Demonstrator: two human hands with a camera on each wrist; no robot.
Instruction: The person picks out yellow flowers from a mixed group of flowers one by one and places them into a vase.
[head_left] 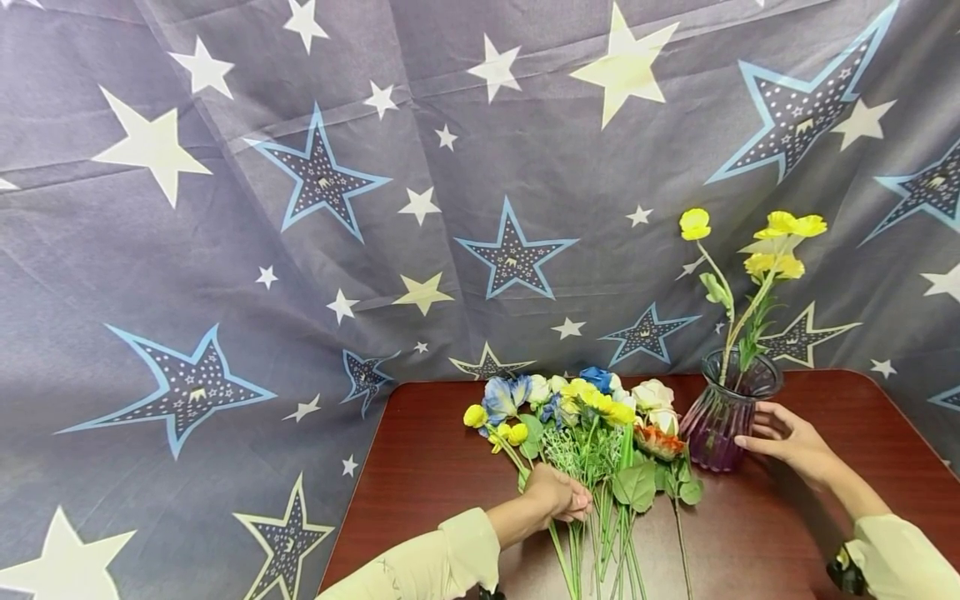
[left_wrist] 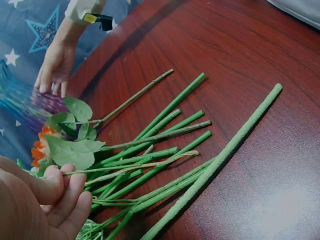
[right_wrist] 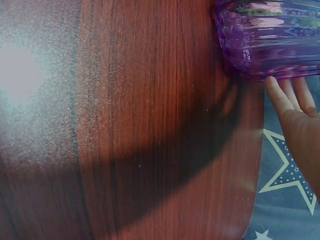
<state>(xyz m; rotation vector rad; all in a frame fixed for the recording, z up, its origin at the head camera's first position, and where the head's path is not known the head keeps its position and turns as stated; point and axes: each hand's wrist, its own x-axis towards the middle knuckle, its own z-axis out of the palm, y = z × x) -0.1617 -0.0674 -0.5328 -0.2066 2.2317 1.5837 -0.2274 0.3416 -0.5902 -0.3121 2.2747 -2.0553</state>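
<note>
My left hand (head_left: pixel 553 493) is over the bunch of artificial flowers (head_left: pixel 592 417) lying on the table. In the left wrist view, its thumb and forefinger pinch a thin green stem (left_wrist: pixel 115 167) among thicker ones. The stem's flower head cannot be made out. My right hand (head_left: pixel 795 442) rests against the right side of a ribbed purple glass vase (head_left: pixel 722 429), its fingers (right_wrist: pixel 280 97) fairly straight and touching the glass. Yellow flowers (head_left: pixel 776 265) on long stems stand upright in the vase. Blooms in the bunch are blue, white, yellow and orange.
The reddish-brown wooden table (head_left: pixel 427 458) has rounded back corners. Close behind it hangs a grey cloth (head_left: pixel 225 275) with a star pattern. Cut stem ends (left_wrist: pixel 202 77) point toward the table's near side. A leafy stem (head_left: pixel 681 533) lies at the bunch's right edge.
</note>
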